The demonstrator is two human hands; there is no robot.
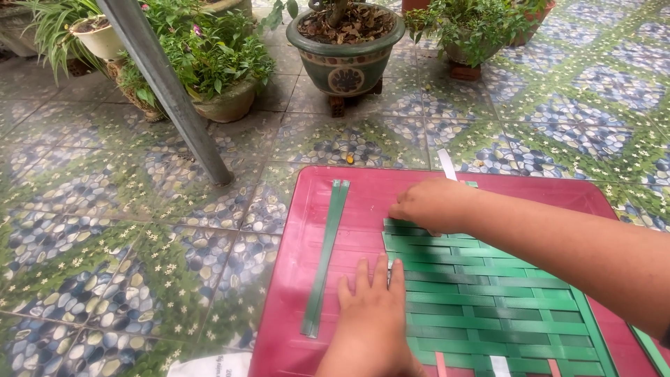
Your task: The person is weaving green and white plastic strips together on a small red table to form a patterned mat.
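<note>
Woven green strip mat (488, 307): on red tray (363, 202), 5 o'clock. Left hand (373, 318): flat on mat's left edge, grip wide. Right hand (433, 204): grip narrow, pinching mat's top edge. Loose green strips (326, 255): 9 o'clock of mat.

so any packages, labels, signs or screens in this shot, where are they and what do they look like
white sheet or bag with dark print: bottom edge on the tiled floor, left of the red tray; only its rounded top shows, kind unclear.
round emblem: front of the green glazed pot, top centre; pale and dark.
No screens or signs.
</note>
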